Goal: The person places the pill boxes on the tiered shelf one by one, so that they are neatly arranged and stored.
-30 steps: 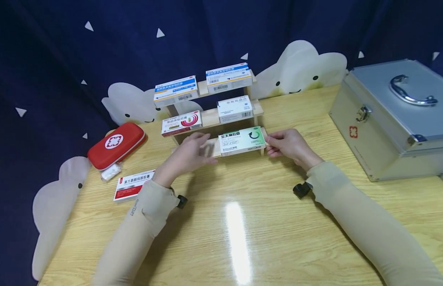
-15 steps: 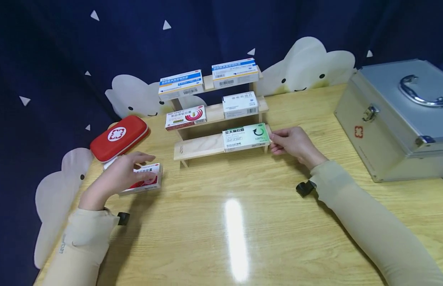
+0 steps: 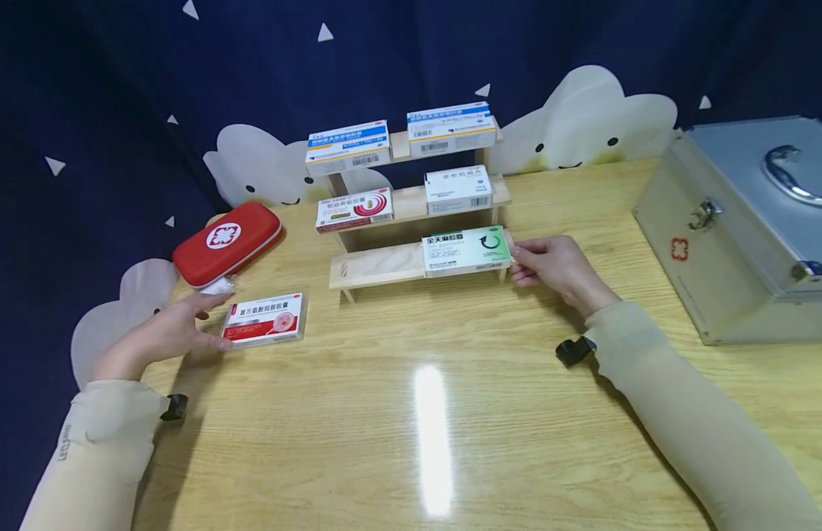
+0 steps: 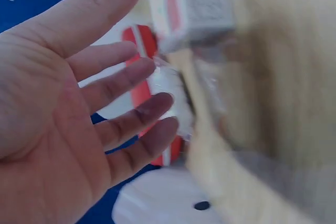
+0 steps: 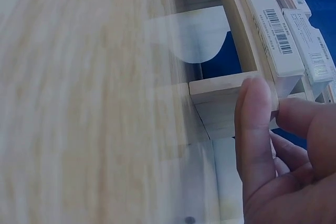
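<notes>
My left hand (image 3: 164, 335) is at the left end of a red-and-white medicine box (image 3: 261, 321) lying on the table, thumb by its near corner. In the left wrist view the fingers (image 4: 139, 114) are spread and fairly straight, with the box (image 4: 202, 9) beyond the thumb. With thumb and fingers, my right hand (image 3: 558, 269) pinches the right end of the bottom tier of a wooden stepped rack (image 3: 377, 267). A green-and-white medicine box (image 3: 460, 252) lies on that tier beside the hand; the tier's left half is bare wood.
Several more medicine boxes stand on the upper tiers, including a white one (image 3: 458, 189) and a red-swirl one (image 3: 354, 210). A red zip case (image 3: 228, 243) lies at the left, a small white packet (image 3: 218, 286) beside it. A silver metal case (image 3: 749, 236) stands right.
My left hand has left the rack's bottom tier and moved left and down to the red-and-white box. The right hand keeps its hold on the rack. The head view has shifted slightly.
</notes>
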Demonstrator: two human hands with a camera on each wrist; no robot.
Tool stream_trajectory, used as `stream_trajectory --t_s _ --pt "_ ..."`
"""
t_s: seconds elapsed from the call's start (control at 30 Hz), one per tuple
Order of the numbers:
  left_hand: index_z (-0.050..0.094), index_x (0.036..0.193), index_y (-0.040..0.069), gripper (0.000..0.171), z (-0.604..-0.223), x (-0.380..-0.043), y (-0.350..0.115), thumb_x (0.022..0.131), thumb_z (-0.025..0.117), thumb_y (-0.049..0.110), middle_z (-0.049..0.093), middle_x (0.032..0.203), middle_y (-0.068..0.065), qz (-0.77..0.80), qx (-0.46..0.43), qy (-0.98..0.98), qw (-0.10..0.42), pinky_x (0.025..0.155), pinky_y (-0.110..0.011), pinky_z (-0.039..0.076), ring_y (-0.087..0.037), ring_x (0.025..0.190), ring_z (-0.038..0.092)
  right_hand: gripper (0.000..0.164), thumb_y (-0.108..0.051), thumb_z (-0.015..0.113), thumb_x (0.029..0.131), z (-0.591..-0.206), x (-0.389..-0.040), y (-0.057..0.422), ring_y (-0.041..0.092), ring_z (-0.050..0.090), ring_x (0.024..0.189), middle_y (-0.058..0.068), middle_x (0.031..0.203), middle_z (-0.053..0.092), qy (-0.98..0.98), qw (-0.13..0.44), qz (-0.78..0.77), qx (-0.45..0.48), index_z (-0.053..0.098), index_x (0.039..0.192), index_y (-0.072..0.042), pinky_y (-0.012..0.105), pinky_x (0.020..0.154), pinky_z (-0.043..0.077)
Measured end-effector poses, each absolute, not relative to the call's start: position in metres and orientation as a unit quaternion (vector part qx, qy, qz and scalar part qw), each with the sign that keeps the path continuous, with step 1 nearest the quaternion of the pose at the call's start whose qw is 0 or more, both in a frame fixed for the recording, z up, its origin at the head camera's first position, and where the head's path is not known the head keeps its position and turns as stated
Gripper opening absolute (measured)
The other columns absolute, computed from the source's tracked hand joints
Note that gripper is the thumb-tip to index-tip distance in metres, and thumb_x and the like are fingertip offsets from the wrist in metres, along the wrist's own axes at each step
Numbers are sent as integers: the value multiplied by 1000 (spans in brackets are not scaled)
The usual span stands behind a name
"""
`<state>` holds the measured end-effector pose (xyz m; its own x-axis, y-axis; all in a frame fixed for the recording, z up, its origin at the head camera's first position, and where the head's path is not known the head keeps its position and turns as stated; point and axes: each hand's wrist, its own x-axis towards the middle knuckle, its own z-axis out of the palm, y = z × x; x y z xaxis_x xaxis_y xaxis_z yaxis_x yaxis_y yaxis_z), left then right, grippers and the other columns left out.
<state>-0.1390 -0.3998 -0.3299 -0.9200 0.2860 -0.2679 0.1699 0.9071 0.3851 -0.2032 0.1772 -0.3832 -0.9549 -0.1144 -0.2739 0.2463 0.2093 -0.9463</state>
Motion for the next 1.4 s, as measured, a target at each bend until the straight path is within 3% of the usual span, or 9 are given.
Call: stream_trajectory --t_s 0.2,0.43,0.57,0.87,1.1,1.4 --pt "34 149 -7 102 -343 -143 -405 74 88 35 36 144 -34 185 129 960 166 91 -58 45 -49 113 50 47 -18 58 102 -382 -202 179 16 69 74 19 97 68 764 140 -629 39 47 137 12 31 73 57" --pt "41 144 -9 97 -350 -148 -403 71 91 33 44 137 -32 181 143 961 155 94 -58 41 -45 112 50 47 -18 57 102 -381 -202 178 16 69 73 19 96 68 766 137 -627 39 48 137 12 31 73 57" --pt "47 139 -5 93 -352 -148 -402 68 92 36 53 126 -25 175 143 963 144 89 -53 43 -40 106 52 46 -17 57 102 -382 -202 178 15 69 72 19 95 68 765 136 -628 38 48 136 13 31 73 57" --pt "52 137 2 89 -334 -134 -394 69 90 44 59 112 -14 175 132 971 99 68 -34 45 -29 96 54 44 -16 56 103 -383 -203 177 15 68 72 19 95 68 764 132 -630 33 49 135 13 31 72 57" --pt "56 136 7 80 -310 -136 -363 72 89 41 57 110 -8 198 161 965 54 70 -34 45 -27 100 50 47 -17 56 102 -383 -202 177 15 68 73 18 96 68 762 136 -632 41 47 138 12 31 73 57" --pt "57 138 9 79 -307 -163 -308 73 88 42 56 118 -7 209 186 959 53 73 -40 46 -24 101 51 45 -15 56 102 -384 -203 178 15 68 72 18 94 68 762 133 -633 43 48 136 13 31 72 57"
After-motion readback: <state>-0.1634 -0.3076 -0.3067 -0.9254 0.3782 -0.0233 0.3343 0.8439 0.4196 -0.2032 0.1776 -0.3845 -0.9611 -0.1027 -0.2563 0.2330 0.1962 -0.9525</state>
